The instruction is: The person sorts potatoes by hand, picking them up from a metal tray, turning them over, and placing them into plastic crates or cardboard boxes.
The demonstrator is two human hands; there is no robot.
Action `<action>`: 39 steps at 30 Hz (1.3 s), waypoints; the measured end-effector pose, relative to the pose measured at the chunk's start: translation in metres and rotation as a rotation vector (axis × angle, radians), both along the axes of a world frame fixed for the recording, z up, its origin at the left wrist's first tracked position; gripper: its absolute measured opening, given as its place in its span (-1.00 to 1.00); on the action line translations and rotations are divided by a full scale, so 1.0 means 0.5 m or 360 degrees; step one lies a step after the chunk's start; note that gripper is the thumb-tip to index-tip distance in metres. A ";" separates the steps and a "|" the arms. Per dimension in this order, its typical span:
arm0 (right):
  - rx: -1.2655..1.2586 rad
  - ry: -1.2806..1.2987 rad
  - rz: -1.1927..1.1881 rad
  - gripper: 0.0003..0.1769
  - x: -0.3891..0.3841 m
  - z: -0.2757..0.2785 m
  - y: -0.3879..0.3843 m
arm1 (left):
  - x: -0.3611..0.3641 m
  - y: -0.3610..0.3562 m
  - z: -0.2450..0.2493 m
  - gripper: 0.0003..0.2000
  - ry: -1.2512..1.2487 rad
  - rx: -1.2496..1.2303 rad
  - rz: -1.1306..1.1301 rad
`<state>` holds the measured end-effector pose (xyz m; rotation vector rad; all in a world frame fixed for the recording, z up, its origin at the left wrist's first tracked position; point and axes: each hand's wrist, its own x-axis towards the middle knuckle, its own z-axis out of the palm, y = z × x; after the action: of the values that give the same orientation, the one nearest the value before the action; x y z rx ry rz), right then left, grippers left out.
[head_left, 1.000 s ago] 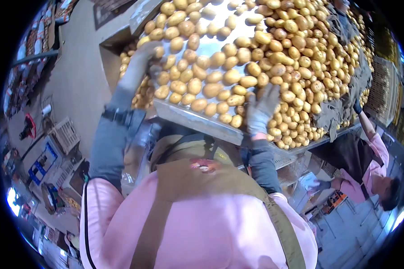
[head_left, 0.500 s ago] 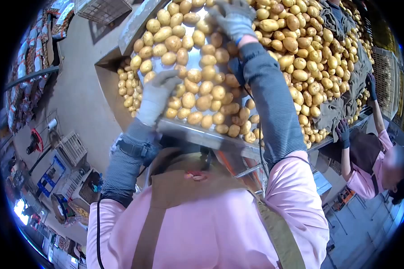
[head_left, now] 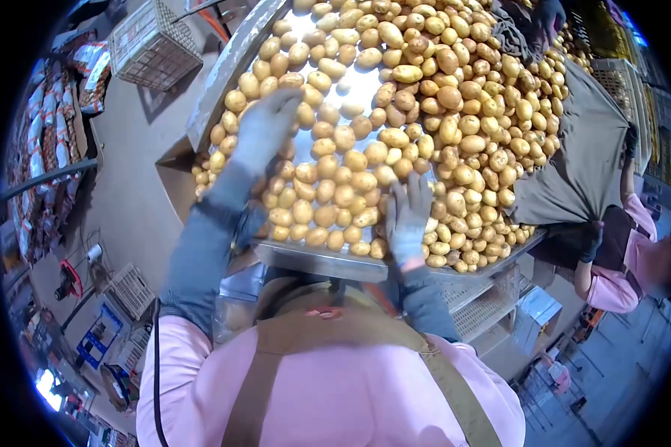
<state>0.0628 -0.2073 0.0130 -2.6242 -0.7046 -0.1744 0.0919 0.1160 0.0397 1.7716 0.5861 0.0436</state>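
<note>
Many loose potatoes (head_left: 343,138) lie spread over a shiny metal sorting table (head_left: 320,262), thinly on the left and heaped on the right. My left hand (head_left: 265,130), in a grey glove and blurred by motion, reaches over potatoes at the left side, its fingers stretched to the right. Near the front edge, my right hand (head_left: 410,216), gloved too, rests among potatoes with its fingers extended and apart. I see nothing gripped in it. Potatoes beneath both hands are partly hidden.
Across the right side, a co-worker (head_left: 611,261) in dark gloves holds a dark cloth (head_left: 574,156) beside the heap. Another dark-gloved hand (head_left: 548,18) is at the top right. A plastic crate (head_left: 155,46) and filled net bags (head_left: 52,134) stand on the left.
My right hand has drawn back from the far side to the front edge. My left hand shifted slightly up in view. The co-worker's cloth is now stretched out, and the view has shifted.
</note>
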 end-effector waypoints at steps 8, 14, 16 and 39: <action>-0.0055 0.0073 -0.0395 -0.76 0.228 0.071 0.077 | 0.250 -0.105 -0.130 -0.79 0.0020 0.1813 -0.1194; 0.1150 0.0822 -0.0401 -0.85 0.157 0.060 0.158 | 0.218 0.011 -0.039 -0.66 -0.0096 0.1151 -0.0384; 0.1002 0.1069 -0.0219 -0.85 0.106 0.023 0.184 | 0.267 0.062 -0.105 -0.66 -0.0014 0.1535 -0.0754; 0.1167 0.1204 -0.0144 -0.42 -0.096 0.121 -0.031 | 0.215 -0.178 -0.103 -0.59 -0.0067 0.1216 -0.1375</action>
<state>0.0147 -0.2229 0.0735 -1.7979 -0.1880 0.4377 0.1994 0.0269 -0.0116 2.6239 -0.3257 -0.3319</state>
